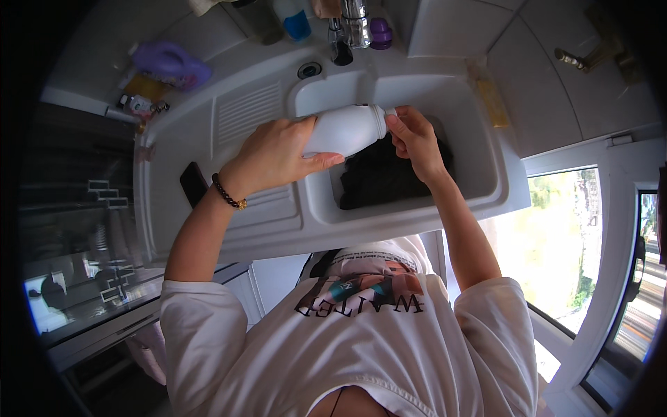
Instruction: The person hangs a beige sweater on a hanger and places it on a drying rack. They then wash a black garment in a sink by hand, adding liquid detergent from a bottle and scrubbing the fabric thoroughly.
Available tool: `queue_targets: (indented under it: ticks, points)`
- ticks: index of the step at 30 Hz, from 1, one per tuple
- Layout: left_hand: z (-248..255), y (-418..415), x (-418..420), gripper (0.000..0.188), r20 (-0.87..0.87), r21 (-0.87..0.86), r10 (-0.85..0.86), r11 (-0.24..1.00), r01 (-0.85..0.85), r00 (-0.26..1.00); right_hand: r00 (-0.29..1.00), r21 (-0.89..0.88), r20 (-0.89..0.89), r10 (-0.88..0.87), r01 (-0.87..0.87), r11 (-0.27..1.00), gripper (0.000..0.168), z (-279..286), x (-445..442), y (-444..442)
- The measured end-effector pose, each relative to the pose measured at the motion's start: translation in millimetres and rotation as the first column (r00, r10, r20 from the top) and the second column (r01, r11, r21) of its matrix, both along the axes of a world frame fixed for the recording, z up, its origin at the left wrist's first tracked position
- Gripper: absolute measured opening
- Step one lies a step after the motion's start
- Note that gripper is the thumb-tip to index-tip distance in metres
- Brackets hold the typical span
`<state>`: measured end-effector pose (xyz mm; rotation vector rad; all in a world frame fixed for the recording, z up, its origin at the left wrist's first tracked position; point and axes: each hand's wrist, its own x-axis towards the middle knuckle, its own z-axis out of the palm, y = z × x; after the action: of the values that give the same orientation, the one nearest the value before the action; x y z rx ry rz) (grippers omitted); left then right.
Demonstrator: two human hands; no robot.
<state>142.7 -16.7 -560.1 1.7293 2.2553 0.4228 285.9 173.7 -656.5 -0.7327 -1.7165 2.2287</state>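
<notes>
A smooth white bottle point(346, 130) lies nearly level above the sink, its neck towards the right. My left hand point(276, 154) wraps around the body near its base. At the neck, my right hand point(414, 138) pinches a small white part at the mouth between thumb and fingers; whether that is a cap or the spout I cannot tell. Below, dark cloth point(388, 180) lies bunched in the basin of the white laundry sink point(323, 221). The bottle and my right hand cover some of the cloth.
A dark phone point(194, 183) rests on the sink's left side, by the ribbed washboard point(249, 112). Along the back stand a purple detergent jug point(169, 65), a bottle with blue contents point(296, 23), a chrome faucet point(356, 26) and a purple container point(381, 34). A yellow bar point(491, 102) sits on the right rim.
</notes>
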Motion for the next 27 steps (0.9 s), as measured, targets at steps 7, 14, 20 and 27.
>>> queue_targets:
  ticks: [7, 14, 20, 27]
  points:
    - [-11.6, 7.8, -5.5, 0.054, 0.075, -0.099, 0.002, 0.995, 0.006, 0.997, 0.981, 0.223, -0.181, 0.067, -0.025, 0.974, 0.026, -37.0, 19.3, 23.6]
    - [-3.2, 14.9, 4.8, 0.054, -0.025, -0.343, -0.004, 0.939, -0.005, 1.0, 0.984, 0.154, -0.109, -0.14, 0.156, 0.976, 0.026, -80.4, 43.8, 42.4]
    - [-0.2, 17.3, 9.1, 0.053, -0.034, -0.38, -0.061, 0.924, 0.043, 0.998, 0.969, 0.142, 0.013, -0.249, 0.244, 0.959, 0.03, -106.1, 60.3, 37.6]
    - [7.0, 25.7, 16.1, 0.054, -0.063, -0.447, -0.105, 0.892, 0.066, 0.993, 0.95, 0.164, 0.018, -0.313, 0.306, 0.938, 0.03, -127.3, 69.7, 34.2]
